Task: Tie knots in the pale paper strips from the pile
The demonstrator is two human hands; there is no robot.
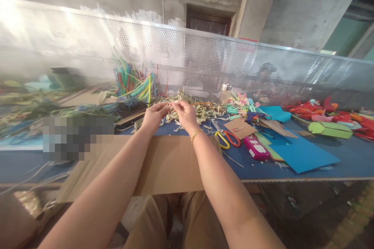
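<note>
Both arms reach forward over a sheet of brown cardboard (pixel 175 163) at the table's near edge. My left hand (pixel 157 113) and my right hand (pixel 184 113) meet fingertip to fingertip, their fingers pinched together. Whatever lies between the fingertips is too small to make out. Just behind and under the hands spreads a heap of pale green paper strips (pixel 201 112). To the right of my right wrist are yellow-handled scissors (pixel 223 140) and red-handled scissors (pixel 233 139).
A bundle of coloured pipe cleaners (pixel 131 79) stands behind on the left. Rightward lie a purple box (pixel 256 148), blue card (pixel 306 153), a green paper box (pixel 330 129) and red paper pieces (pixel 306 107). A perforated metal screen (pixel 204 58) borders the table's back; a lidded jar (pixel 225 93) stands near it.
</note>
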